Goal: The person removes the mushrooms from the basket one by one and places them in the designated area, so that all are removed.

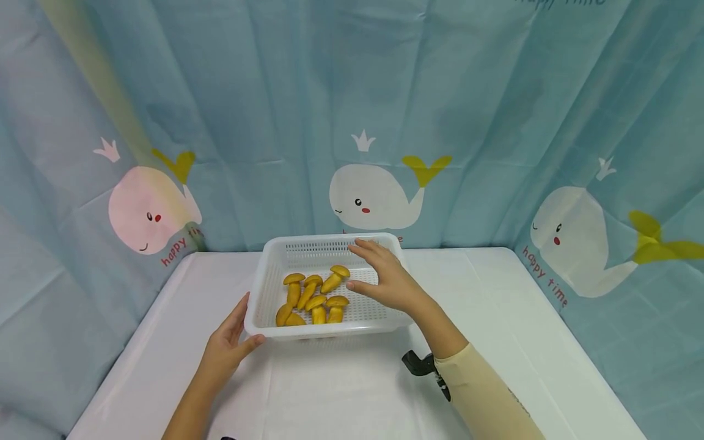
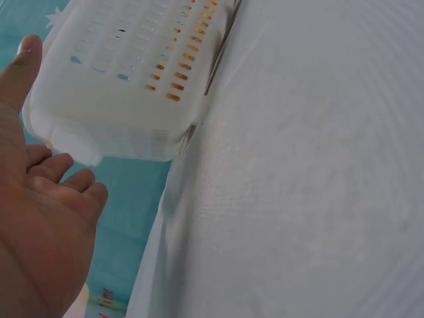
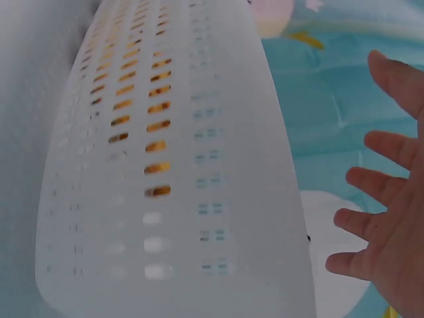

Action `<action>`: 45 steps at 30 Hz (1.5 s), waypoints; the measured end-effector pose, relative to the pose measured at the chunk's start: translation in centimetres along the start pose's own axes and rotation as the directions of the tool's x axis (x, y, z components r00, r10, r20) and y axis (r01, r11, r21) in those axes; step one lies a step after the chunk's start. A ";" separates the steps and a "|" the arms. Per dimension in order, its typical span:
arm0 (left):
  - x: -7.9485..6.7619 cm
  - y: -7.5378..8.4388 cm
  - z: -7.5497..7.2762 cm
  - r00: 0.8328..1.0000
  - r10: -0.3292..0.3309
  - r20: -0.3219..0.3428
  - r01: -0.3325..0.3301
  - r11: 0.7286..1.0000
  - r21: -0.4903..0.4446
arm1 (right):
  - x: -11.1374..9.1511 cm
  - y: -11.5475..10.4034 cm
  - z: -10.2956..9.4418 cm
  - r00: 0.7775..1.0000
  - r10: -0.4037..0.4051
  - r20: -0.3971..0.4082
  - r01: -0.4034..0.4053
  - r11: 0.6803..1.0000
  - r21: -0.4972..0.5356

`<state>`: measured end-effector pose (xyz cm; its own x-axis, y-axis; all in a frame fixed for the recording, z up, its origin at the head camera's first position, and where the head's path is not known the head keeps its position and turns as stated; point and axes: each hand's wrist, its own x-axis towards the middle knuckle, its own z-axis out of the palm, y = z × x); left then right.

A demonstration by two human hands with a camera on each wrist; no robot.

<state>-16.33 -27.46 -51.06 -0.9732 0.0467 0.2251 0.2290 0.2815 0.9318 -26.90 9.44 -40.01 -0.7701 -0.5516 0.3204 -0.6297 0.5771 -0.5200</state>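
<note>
A white plastic basket (image 1: 379,315) with slotted walls sits on the table, holding several yellow-brown mushrooms (image 1: 318,310) grouped in its left half. At the basket's front left corner is my left hand (image 1: 227,342), its thumb by the front rim and its fingers along the left side. In the left wrist view, that hand's loosely bent fingers (image 2: 81,180) lie beside the basket's end wall. My right hand (image 1: 387,278) hovers over the basket's right part, fingers spread and nothing between them. The right wrist view shows its spread fingers (image 3: 377,182) beyond the basket's rim.
A white cloth covers the table (image 1: 330,391). Blue-green curtains (image 1: 275,122) printed with whales hang behind it and along both sides. A black strap-like piece (image 1: 419,364) sticks out by the right sleeve.
</note>
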 end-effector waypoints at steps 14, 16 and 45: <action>0.1 0.1 0.2 0.998 -0.051 -0.033 0.051 0.999 0.004 | 3.5 0.0 3.5 0.998 0.008 0.068 -0.010 0.999 0.038; 0.0 0.1 0.2 0.998 -0.055 -0.029 0.055 0.998 0.008 | 3.6 0.1 3.9 0.998 0.022 0.061 -0.024 0.999 0.031; -0.1 0.3 0.5 0.997 -0.068 -0.020 0.067 0.996 -0.057 | 3.9 2.2 7.1 0.921 0.267 0.284 -0.302 0.949 0.087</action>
<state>-16.23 -26.88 -50.96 -0.9860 0.0083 0.1668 0.1642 0.2292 0.9594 -30.57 4.26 -45.48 -0.8482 -0.5251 -0.0690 -0.3562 0.6619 -0.6595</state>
